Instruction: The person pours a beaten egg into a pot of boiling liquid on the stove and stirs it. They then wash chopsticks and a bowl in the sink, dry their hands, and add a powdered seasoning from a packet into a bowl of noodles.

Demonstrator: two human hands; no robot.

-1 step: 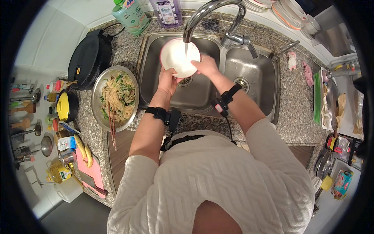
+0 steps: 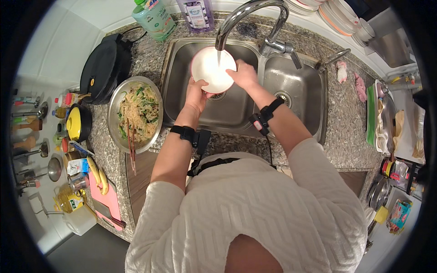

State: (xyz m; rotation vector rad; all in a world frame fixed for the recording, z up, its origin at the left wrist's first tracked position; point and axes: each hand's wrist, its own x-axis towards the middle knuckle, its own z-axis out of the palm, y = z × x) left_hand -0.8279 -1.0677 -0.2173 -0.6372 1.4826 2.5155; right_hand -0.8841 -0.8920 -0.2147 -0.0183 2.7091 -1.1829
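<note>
A white bowl with a thin red rim is tilted under the faucet, and a stream of water falls into it. My left hand grips the bowl's near left edge, thumb over the rim. On the bowl's right side, my right hand has its thumb over the rim and its fingers curled round the outside. Both hands are over the left basin of the steel sink. Part of that basin's drain shows below the bowl.
Left of the sink is a metal bowl of noodles and greens with chopsticks across its edge. Behind it sits a black appliance. Bananas and a knife lie on a pink cutting board. Bottles and stacked plates line the back.
The bowl has shifted slightly right and toward me under the running water. My right hand has moved a little with it; the left keeps its hold.
</note>
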